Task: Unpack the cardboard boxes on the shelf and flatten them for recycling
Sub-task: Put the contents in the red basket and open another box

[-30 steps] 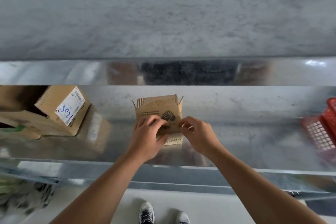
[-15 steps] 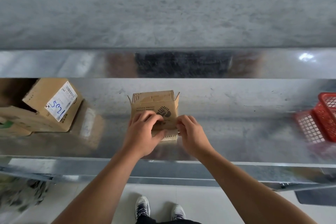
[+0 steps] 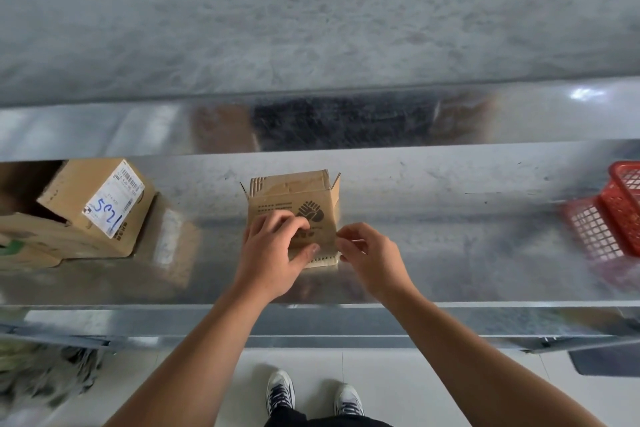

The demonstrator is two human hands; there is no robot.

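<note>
Cardboard box (image 3: 289,199) sits flaps-up on the metal shelf (image 3: 450,218). Your left hand (image 3: 273,253) grips its front face; your right hand (image 3: 375,258) pinches its right edge.

The middle box (image 3: 294,198) is tan cardboard printed in black with dotted lines and a clenched-fist emblem, its lower edge paler with a row of dark ticks. At 9 o'clock, a brown box (image 3: 69,204) bears a white label (image 3: 114,201) with black barcodes and blue handwriting. At 3 o'clock the basket (image 3: 620,208) is red with a square grid mesh. The shelf (image 3: 450,246) is mirror-silver; the wall (image 3: 311,10) mottled grey.
</note>
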